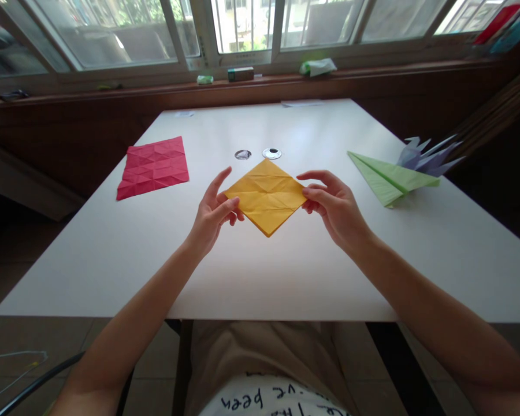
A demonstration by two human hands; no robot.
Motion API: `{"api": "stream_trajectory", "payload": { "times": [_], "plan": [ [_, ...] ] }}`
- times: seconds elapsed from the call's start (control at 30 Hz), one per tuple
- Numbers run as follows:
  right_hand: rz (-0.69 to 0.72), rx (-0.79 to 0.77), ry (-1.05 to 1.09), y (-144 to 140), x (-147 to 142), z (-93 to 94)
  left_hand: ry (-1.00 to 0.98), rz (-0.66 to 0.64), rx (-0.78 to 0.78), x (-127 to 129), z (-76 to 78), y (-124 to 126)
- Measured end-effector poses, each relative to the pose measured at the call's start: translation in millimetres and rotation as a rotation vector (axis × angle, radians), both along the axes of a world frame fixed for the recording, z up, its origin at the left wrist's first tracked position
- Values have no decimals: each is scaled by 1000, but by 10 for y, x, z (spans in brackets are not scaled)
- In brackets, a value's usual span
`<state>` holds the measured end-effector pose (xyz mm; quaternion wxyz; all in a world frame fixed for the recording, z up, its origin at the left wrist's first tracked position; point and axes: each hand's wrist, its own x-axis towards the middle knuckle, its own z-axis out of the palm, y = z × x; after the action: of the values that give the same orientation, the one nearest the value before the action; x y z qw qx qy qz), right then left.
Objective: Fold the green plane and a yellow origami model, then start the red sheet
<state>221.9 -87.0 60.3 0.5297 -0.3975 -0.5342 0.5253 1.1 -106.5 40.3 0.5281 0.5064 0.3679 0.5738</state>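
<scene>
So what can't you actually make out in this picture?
Head view only:
- Underside of the yellow paper: faces away.
- Left hand and right hand fingers behind the paper: hidden by it.
- Purple folded piece: partly behind the green folded paper.
- Shirt lettering: cut off by the bottom edge.
- Windowsill items: too small.

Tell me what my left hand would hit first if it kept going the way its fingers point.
The left hand points up and right, away from you. It already grips the yellow paper; beyond that, probably the two small round discs on the table, though depth is unclear.
</scene>
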Motion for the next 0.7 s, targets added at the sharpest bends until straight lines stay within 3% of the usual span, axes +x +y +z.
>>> {"api": "stream_trajectory", "payload": {
  "times": [0.13,0.5,0.7],
  "plan": [
    [-40,1,59,10,10,-4,95,-97,45,14,-6,-21],
    [-110,118,-11,-2,4,-8,103,-92,65,11,-30,-35],
    [-81,94,74,-7,-4,-3,46,-128,87,24,-24,-33]
  ]
}}
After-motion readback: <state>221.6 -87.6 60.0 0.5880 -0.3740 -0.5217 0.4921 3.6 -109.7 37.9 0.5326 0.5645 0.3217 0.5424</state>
